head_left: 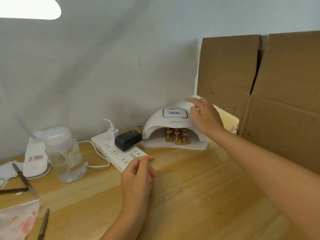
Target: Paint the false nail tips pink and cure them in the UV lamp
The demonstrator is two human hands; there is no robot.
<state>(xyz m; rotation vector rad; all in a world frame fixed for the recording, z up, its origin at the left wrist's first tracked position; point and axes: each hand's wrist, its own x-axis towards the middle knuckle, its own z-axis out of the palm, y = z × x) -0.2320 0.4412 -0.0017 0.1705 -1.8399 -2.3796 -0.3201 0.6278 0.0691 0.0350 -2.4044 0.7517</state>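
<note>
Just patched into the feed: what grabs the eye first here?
The white UV lamp at the back of the wooden table, display lit, with pink nail tips on stands inside. The right hand reaches over its top; the left hand hovers near the power strip.

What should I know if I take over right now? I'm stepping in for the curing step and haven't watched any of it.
Right hand: open, fingers stretched over the right top of the UV lamp, near its control panel; contact can't be confirmed.
Left hand: loosely curled above the table, holding nothing.
Nail tips: already pink, on wooden holders inside the lamp's opening.
The lamp's display is lit, digits unreadable. The brushes lie at the table's left edge.
Done: painting and loading. Left: confirm the cure is running, wait it out, then remove the holders.
</note>
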